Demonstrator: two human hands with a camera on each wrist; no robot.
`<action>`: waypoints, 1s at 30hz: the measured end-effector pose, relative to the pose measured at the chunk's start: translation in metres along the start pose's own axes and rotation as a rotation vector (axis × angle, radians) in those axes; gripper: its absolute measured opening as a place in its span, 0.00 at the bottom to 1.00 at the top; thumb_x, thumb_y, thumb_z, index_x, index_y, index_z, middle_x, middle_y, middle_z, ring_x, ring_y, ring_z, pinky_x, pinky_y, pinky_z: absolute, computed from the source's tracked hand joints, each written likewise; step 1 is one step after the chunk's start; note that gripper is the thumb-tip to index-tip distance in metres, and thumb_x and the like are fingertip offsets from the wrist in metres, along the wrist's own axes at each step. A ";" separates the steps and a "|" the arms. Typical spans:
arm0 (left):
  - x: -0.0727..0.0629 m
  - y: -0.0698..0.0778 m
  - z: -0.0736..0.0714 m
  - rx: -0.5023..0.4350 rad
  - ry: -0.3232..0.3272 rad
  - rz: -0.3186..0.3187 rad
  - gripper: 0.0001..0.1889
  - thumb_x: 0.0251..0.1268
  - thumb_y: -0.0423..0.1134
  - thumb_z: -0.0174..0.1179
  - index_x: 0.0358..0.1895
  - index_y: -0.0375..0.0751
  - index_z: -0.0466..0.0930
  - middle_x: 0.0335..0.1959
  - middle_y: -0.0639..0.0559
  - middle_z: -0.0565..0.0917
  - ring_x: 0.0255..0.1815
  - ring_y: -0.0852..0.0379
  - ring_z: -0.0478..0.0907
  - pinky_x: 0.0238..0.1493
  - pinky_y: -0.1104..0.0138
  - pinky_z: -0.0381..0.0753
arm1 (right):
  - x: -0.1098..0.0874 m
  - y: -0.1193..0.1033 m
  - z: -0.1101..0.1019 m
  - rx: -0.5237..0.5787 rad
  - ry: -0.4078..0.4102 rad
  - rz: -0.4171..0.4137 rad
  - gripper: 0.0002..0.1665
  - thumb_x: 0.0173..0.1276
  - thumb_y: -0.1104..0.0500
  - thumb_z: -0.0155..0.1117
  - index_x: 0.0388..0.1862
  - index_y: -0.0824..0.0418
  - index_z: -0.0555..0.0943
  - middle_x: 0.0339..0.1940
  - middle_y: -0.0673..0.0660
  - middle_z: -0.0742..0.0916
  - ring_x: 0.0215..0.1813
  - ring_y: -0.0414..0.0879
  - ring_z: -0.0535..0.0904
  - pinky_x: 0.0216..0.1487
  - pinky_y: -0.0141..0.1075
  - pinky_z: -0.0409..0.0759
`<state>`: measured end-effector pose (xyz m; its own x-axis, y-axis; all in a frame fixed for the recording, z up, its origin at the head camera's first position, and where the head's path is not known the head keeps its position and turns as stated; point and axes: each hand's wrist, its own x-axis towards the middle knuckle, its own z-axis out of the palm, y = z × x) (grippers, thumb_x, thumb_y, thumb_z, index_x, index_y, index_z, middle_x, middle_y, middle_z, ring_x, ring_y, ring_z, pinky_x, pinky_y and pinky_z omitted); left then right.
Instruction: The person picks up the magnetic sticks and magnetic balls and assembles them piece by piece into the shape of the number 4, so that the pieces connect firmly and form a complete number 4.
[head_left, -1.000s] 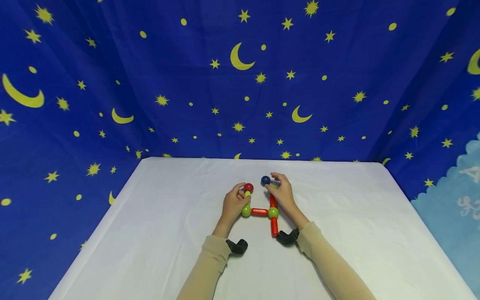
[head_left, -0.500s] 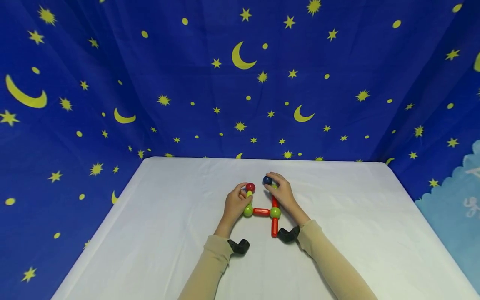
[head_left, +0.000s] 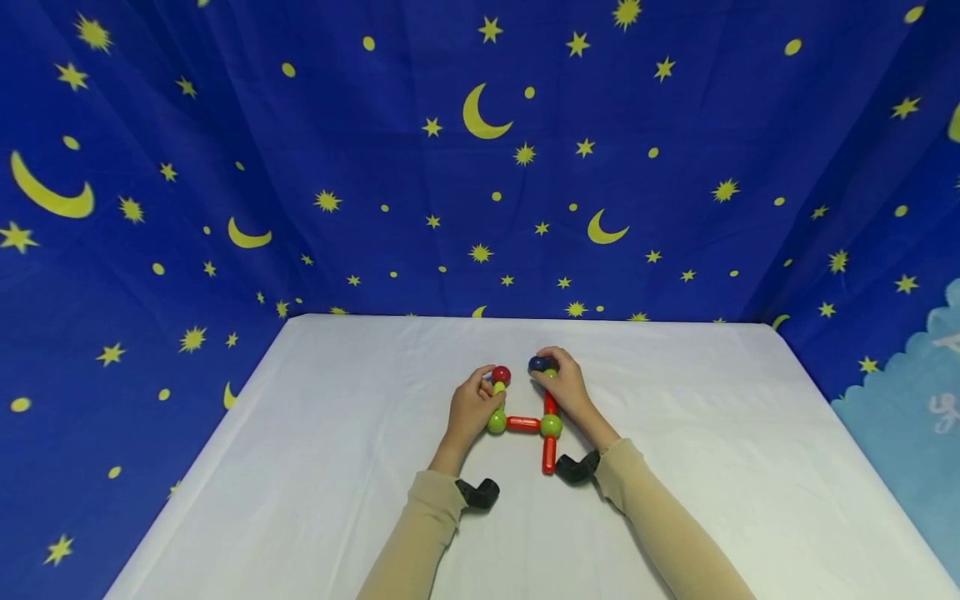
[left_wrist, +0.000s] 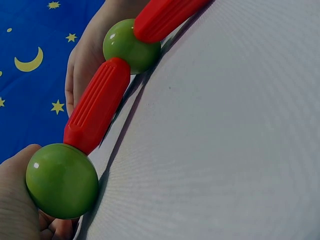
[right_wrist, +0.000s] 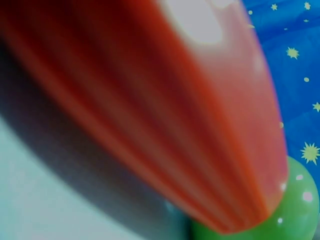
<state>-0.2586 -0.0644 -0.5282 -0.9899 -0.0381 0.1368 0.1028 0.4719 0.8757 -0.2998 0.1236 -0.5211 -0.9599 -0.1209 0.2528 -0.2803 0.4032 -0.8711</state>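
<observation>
A frame of magnetic balls and rods lies on the white table. My left hand [head_left: 468,408] grips its light green rod [head_left: 499,388], which joins a red ball [head_left: 501,375] to a green ball [head_left: 497,423]. From there a red rod [head_left: 523,425] leads to a second green ball [head_left: 551,425]. One red rod [head_left: 549,455] points toward me, another red rod [head_left: 551,405] leads away to a partly hidden green ball [head_left: 551,374]. At that far end my right hand [head_left: 568,390] pinches a dark blue ball [head_left: 537,364]; its fingers hide part of the join. A red rod [right_wrist: 150,100] fills most of the right wrist view.
The white-covered table [head_left: 300,467] spreads around the frame. A blue cloth [head_left: 375,150] with yellow moons and stars stands behind and at the sides. Black wrist mounts [head_left: 480,494] stick out from both cuffs, the right one close to the near red rod.
The right fingers have closed around the dark blue ball and drawn it slightly right, toward the far green ball. The left hand keeps its hold on the light green rod.
</observation>
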 end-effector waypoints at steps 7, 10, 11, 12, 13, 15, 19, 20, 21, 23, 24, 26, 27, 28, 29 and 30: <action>0.000 0.001 0.000 -0.010 -0.002 -0.002 0.25 0.57 0.37 0.65 0.60 0.42 0.75 0.29 0.51 0.76 0.26 0.63 0.68 0.28 0.76 0.68 | 0.000 -0.001 -0.001 0.006 0.005 0.006 0.24 0.59 0.66 0.66 0.54 0.69 0.74 0.52 0.68 0.81 0.55 0.60 0.77 0.61 0.52 0.73; 0.000 0.002 0.000 -0.009 -0.003 -0.003 0.25 0.57 0.37 0.65 0.60 0.43 0.74 0.29 0.51 0.76 0.26 0.63 0.68 0.28 0.76 0.68 | 0.000 -0.001 -0.001 0.016 -0.003 0.006 0.27 0.59 0.66 0.66 0.58 0.68 0.72 0.53 0.68 0.80 0.55 0.60 0.78 0.60 0.52 0.74; 0.000 0.002 -0.001 -0.008 -0.002 -0.002 0.25 0.57 0.37 0.65 0.60 0.43 0.75 0.29 0.51 0.76 0.26 0.63 0.69 0.28 0.76 0.69 | 0.000 -0.002 -0.001 0.026 -0.003 0.009 0.27 0.59 0.66 0.66 0.58 0.68 0.72 0.53 0.68 0.80 0.55 0.60 0.78 0.60 0.52 0.74; 0.000 0.002 -0.001 -0.009 -0.002 -0.002 0.25 0.57 0.37 0.65 0.60 0.43 0.75 0.29 0.51 0.77 0.26 0.63 0.69 0.28 0.76 0.69 | 0.000 -0.002 -0.001 0.032 -0.005 0.008 0.27 0.59 0.66 0.66 0.58 0.69 0.72 0.53 0.67 0.80 0.55 0.60 0.78 0.60 0.52 0.74; 0.001 0.002 -0.001 -0.010 0.000 -0.001 0.25 0.57 0.37 0.65 0.60 0.43 0.75 0.29 0.50 0.77 0.26 0.63 0.69 0.28 0.76 0.69 | 0.000 -0.002 -0.001 0.036 -0.005 0.005 0.27 0.60 0.65 0.66 0.58 0.69 0.72 0.54 0.67 0.80 0.55 0.60 0.78 0.60 0.51 0.74; 0.001 0.001 -0.001 -0.012 0.001 0.001 0.25 0.57 0.37 0.65 0.60 0.43 0.75 0.28 0.50 0.77 0.26 0.63 0.69 0.28 0.76 0.69 | 0.000 -0.002 -0.001 0.041 0.000 -0.002 0.27 0.60 0.65 0.67 0.58 0.69 0.73 0.53 0.67 0.81 0.54 0.60 0.79 0.59 0.51 0.75; 0.001 0.001 -0.001 -0.014 0.000 0.002 0.25 0.56 0.37 0.65 0.59 0.42 0.75 0.28 0.50 0.77 0.26 0.62 0.69 0.29 0.75 0.69 | -0.001 -0.001 -0.002 0.049 0.026 -0.026 0.25 0.60 0.65 0.67 0.56 0.71 0.74 0.52 0.67 0.81 0.51 0.59 0.80 0.56 0.50 0.76; 0.001 0.001 -0.001 -0.014 0.000 0.003 0.25 0.56 0.37 0.65 0.59 0.42 0.75 0.28 0.51 0.77 0.26 0.63 0.69 0.28 0.75 0.69 | -0.001 -0.001 -0.002 0.051 0.034 -0.037 0.25 0.60 0.65 0.67 0.56 0.71 0.74 0.52 0.67 0.81 0.50 0.59 0.80 0.55 0.50 0.76; 0.001 0.001 -0.001 -0.013 0.000 0.004 0.25 0.56 0.37 0.65 0.59 0.42 0.75 0.28 0.51 0.76 0.26 0.62 0.69 0.28 0.75 0.69 | -0.002 -0.001 -0.002 0.049 0.043 -0.046 0.25 0.60 0.64 0.67 0.56 0.71 0.74 0.52 0.67 0.82 0.50 0.59 0.80 0.55 0.50 0.76; 0.000 0.001 -0.001 -0.014 0.001 0.003 0.25 0.56 0.37 0.65 0.59 0.42 0.75 0.28 0.51 0.76 0.26 0.62 0.69 0.28 0.75 0.69 | -0.002 -0.001 -0.002 0.046 0.062 -0.058 0.24 0.60 0.64 0.68 0.54 0.70 0.76 0.52 0.67 0.82 0.50 0.58 0.79 0.54 0.50 0.77; 0.000 0.001 -0.001 -0.014 0.001 0.003 0.25 0.56 0.37 0.65 0.59 0.42 0.75 0.28 0.50 0.76 0.26 0.62 0.69 0.28 0.75 0.69 | -0.003 -0.002 -0.002 0.045 0.072 -0.062 0.24 0.60 0.63 0.68 0.54 0.70 0.76 0.52 0.67 0.82 0.50 0.59 0.79 0.54 0.50 0.77; 0.000 0.001 -0.001 -0.013 0.000 0.003 0.25 0.56 0.37 0.65 0.59 0.42 0.75 0.28 0.50 0.76 0.26 0.62 0.69 0.29 0.75 0.69 | -0.004 -0.002 -0.003 0.047 0.087 -0.064 0.23 0.60 0.62 0.68 0.53 0.69 0.77 0.52 0.66 0.82 0.50 0.59 0.79 0.55 0.51 0.77; 0.000 0.001 -0.001 -0.011 -0.001 0.003 0.25 0.56 0.37 0.65 0.59 0.42 0.75 0.28 0.51 0.76 0.26 0.62 0.69 0.29 0.75 0.69 | -0.004 -0.003 -0.003 0.047 0.094 -0.063 0.23 0.60 0.62 0.68 0.53 0.69 0.77 0.52 0.66 0.82 0.50 0.59 0.79 0.55 0.51 0.77; 0.000 0.002 -0.001 -0.011 -0.002 0.003 0.25 0.57 0.37 0.66 0.60 0.42 0.75 0.28 0.51 0.76 0.26 0.62 0.69 0.29 0.75 0.69 | -0.005 -0.003 -0.003 0.048 0.100 -0.062 0.23 0.60 0.62 0.68 0.53 0.68 0.78 0.52 0.66 0.82 0.51 0.59 0.79 0.55 0.51 0.77; -0.001 0.002 -0.001 -0.010 -0.002 0.006 0.25 0.57 0.37 0.66 0.60 0.42 0.75 0.28 0.50 0.76 0.26 0.62 0.69 0.28 0.75 0.69 | -0.005 -0.004 -0.003 0.046 0.106 -0.066 0.23 0.60 0.62 0.69 0.53 0.69 0.78 0.52 0.66 0.82 0.51 0.59 0.79 0.55 0.52 0.77; -0.001 0.002 -0.001 -0.009 -0.003 0.008 0.25 0.57 0.37 0.66 0.60 0.42 0.75 0.28 0.51 0.76 0.26 0.62 0.69 0.28 0.75 0.69 | -0.006 -0.004 -0.003 0.044 0.113 -0.070 0.23 0.59 0.62 0.69 0.53 0.69 0.78 0.51 0.66 0.82 0.50 0.60 0.79 0.55 0.52 0.76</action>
<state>-0.2574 -0.0647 -0.5262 -0.9893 -0.0317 0.1422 0.1114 0.4644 0.8786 -0.2930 0.1253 -0.5176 -0.9330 -0.0433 0.3573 -0.3485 0.3573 -0.8666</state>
